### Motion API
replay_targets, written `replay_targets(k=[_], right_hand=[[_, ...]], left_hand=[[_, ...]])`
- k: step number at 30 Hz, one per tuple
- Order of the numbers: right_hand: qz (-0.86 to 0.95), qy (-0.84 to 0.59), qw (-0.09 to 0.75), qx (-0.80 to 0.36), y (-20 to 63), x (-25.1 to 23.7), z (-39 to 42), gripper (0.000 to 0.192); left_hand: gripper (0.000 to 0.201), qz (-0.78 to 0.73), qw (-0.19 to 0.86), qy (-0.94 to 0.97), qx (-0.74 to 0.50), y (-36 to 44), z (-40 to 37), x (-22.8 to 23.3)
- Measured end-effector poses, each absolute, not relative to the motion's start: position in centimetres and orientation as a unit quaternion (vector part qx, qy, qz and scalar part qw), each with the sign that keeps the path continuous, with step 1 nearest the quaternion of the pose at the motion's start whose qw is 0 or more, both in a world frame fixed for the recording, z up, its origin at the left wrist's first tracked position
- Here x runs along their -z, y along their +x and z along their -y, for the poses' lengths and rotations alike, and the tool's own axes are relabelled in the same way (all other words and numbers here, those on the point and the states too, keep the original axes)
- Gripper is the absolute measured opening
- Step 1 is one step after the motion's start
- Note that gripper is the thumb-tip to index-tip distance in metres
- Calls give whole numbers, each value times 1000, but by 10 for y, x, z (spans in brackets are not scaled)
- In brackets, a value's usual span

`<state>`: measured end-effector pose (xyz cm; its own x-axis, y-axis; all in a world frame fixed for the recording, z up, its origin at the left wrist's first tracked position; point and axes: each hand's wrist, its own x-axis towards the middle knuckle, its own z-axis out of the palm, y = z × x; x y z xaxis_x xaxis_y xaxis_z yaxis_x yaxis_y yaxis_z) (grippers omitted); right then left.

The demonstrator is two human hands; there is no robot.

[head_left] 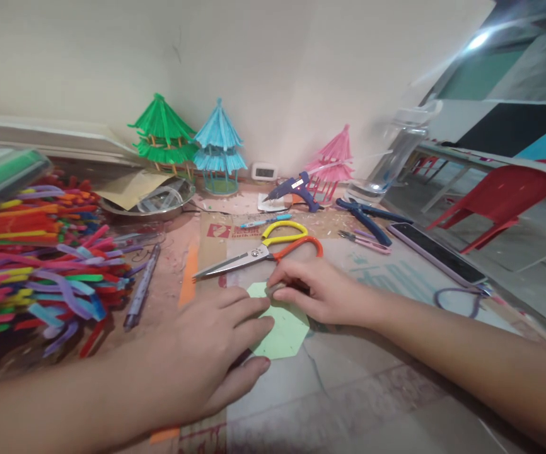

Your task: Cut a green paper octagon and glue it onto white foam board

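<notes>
A light green many-sided piece of paper [285,331] lies on the work surface in front of me. My left hand [216,337] rests on its left side, fingers stretched out and slightly apart. Over the paper's upper edge, my right hand [308,287] has thumb and forefinger pinched round a small greyish piece, too little of which shows to name it. Just beyond both hands lie open scissors [263,252] with one yellow and one orange handle, blades pointing left.
Bundles of colourful pipe cleaners [50,265] fill the left side. Along the wall stand green [162,135], blue [219,148] and pink [334,161] tiered pavilion models. A glue gun [296,189], blue pliers [367,221], a phone [438,252] and a clear jug [391,157] sit at the back and right.
</notes>
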<state>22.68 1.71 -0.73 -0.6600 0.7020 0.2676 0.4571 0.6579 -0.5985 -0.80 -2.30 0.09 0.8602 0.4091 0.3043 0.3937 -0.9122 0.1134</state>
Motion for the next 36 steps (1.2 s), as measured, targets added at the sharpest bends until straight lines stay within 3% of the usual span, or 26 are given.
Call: replay_targets(k=[5,14,21,28,36], right_hand=[[898,-331,232,-170,227,7,-17,9],[903,-325,236,-155,227,4,-19,7],[899,-323,239,-177,226,6,-18,7],[821,-364,339,-279,227,6,-22,10],[848,-347,305,-260,229,7,-21,8]], left_hand=[[26,-211,16,963,-164,-7,22,-1],[26,-211,10,963,-168,-8,23,-1],[27,-210,12,964,-164,-8,23,-1],[25,-203,4,964,-172,-10,23,0],[23,-197,29,966,-164,-10,21,-2]])
